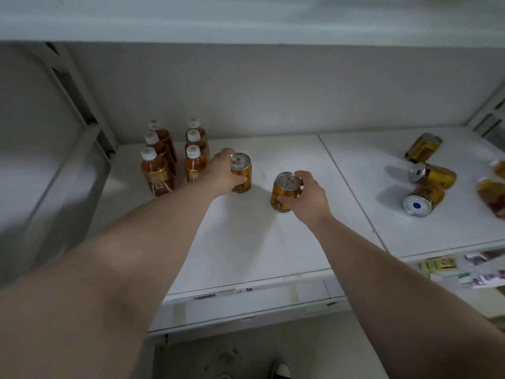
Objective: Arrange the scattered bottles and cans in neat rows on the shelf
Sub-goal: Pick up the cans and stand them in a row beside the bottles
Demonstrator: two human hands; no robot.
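Note:
Two rows of amber bottles (157, 170) with white caps stand upright at the back left of the white shelf (246, 242). My left hand (222, 173) grips an upright gold can (241, 170) just right of the bottle rows. My right hand (308, 195) grips a second upright gold can (284, 194), a little nearer and to the right. Three gold cans (433, 175) lie on their sides on the right shelf panel. A bottle (492, 198) lies at the right edge, partly cut off.
A grey back wall closes the shelf, with metal uprights at left (90, 124) and right (489, 116). A seam (352, 192) divides the two shelf panels. Packaged goods (478, 269) sit on a lower shelf at right. A shoe (281, 370) shows on the floor below.

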